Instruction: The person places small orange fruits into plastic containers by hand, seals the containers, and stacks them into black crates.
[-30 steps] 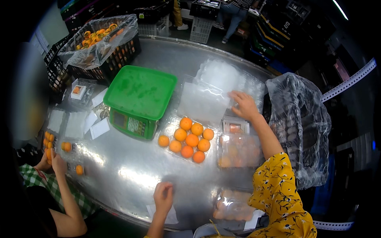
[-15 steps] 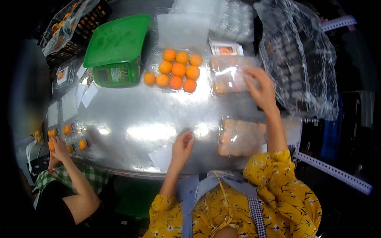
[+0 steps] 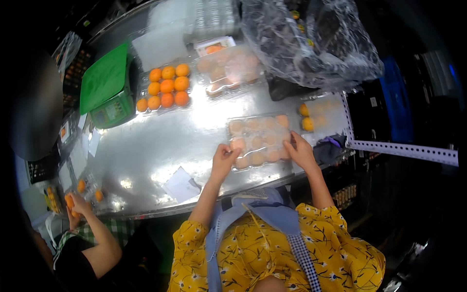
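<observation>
A clear plastic box of oranges, topped with a whitish sheet, lies on the metal table in front of me. At its left edge my left hand is closed, thumb and fingers pinching the rim. My right hand grips the opposite edge, fingers bent over it. Farther off sits a second covered box of oranges. To its left stands an open tray of bare oranges in rows.
A green scale stands at the left. Empty clear boxes are stacked at the back beside a large plastic bag. More oranges lie at the right. White papers rest near the front edge. A co-worker's hand holds oranges.
My right hand has left the far covered box and come to the near box's right edge. My left hand has moved onto its left edge. The view has swung to the right.
</observation>
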### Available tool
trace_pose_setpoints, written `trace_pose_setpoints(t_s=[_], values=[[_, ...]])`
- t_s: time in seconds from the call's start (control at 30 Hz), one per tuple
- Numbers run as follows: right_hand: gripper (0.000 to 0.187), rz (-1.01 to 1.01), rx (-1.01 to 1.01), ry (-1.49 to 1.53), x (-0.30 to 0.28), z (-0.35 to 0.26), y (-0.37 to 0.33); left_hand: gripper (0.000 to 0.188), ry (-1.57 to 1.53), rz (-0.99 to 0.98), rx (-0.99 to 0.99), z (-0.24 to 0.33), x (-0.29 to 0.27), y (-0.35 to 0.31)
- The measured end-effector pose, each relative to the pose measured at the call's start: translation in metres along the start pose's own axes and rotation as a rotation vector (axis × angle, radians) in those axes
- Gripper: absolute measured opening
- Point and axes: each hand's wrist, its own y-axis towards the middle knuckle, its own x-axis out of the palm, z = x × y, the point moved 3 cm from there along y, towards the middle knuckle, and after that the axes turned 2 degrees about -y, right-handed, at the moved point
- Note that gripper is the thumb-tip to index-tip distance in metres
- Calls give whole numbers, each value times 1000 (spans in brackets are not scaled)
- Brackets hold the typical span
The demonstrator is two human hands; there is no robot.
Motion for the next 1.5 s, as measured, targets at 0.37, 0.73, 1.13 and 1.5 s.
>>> trace_pose_setpoints(t_s=[0.37,0.73,1.13,1.5], values=[[57,54,-548,-239,101,-109,12,55,38,-44,-27,-48,-1,-2],[59,-73,-708,-307,78,-114,20,51,-205,217,-54,-37,4,-9],[50,-448,344,637,47,17,16,45,-346,248,-194,-11,-24,-23],[44,-550,-14,827,77,-189,82,53,-269,297,85,152,-172,-37]])
